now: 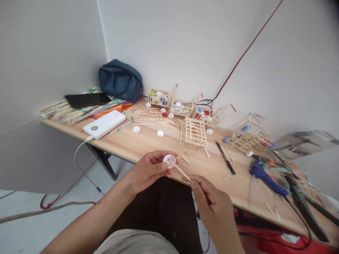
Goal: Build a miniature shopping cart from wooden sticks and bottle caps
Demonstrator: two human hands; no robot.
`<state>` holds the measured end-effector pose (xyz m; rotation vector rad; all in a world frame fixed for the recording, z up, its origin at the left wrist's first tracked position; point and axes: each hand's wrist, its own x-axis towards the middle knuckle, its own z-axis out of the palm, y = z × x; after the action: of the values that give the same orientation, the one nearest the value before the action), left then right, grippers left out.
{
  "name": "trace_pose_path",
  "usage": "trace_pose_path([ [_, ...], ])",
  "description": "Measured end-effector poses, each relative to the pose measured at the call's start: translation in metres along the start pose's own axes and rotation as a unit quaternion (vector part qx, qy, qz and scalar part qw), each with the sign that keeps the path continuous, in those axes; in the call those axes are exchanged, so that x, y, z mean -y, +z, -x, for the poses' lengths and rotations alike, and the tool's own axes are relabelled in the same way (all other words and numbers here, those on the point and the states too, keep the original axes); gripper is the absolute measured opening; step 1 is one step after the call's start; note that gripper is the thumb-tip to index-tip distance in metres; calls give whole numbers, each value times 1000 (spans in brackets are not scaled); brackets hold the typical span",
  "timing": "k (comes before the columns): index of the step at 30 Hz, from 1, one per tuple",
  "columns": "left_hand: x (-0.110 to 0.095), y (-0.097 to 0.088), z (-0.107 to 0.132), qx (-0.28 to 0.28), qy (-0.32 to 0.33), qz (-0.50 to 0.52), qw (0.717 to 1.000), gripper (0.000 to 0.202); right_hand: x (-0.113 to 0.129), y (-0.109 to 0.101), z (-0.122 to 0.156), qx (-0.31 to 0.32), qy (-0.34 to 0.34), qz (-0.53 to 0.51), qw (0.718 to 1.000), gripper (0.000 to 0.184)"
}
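My left hand [151, 168] pinches a white plastic bottle cap [166, 159] by its rim, hollow side facing me, just over the table's front edge. A small dark spot shows inside the cap. Between the thumb and fingers of my right hand [209, 197] is a thin wooden stick [182, 171]. Its far end reaches into the cap; whether it touches the inside I cannot tell. Beyond my hands stands a small slatted stick frame [194, 132]. Two loose white caps [160, 133] lie on the table, left of that frame.
Several stick-built toy carts [182, 107] line the wall, some holding coloured caps. A blue glue gun [267, 176], a black pen [225, 157] and tools lie right. A white power bank [104, 124], a phone [87, 100] and a blue bag [120, 79] are left. Cut sticks [162, 122] lie scattered.
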<state>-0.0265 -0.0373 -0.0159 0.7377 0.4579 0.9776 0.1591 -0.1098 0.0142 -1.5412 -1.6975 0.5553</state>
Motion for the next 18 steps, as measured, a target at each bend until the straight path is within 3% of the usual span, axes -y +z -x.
trace_pose_path([
  [7, 2, -1, -1, 11, 28, -35, 999, 38, 0, -3, -5, 10, -88, 92, 992, 28],
  [13, -3, 1, -1, -36, 38, -142, 988, 34, -4, -5, -5, -25, -187, 163, 968, 23],
  [15, -6, 3, -1, -41, 53, -180, 981, 34, -4, -3, -6, -20, -152, 131, 979, 24],
  [18, -8, 6, 0, -27, 96, -245, 965, 32, -9, 2, -5, 45, -11, -10, 999, 31],
])
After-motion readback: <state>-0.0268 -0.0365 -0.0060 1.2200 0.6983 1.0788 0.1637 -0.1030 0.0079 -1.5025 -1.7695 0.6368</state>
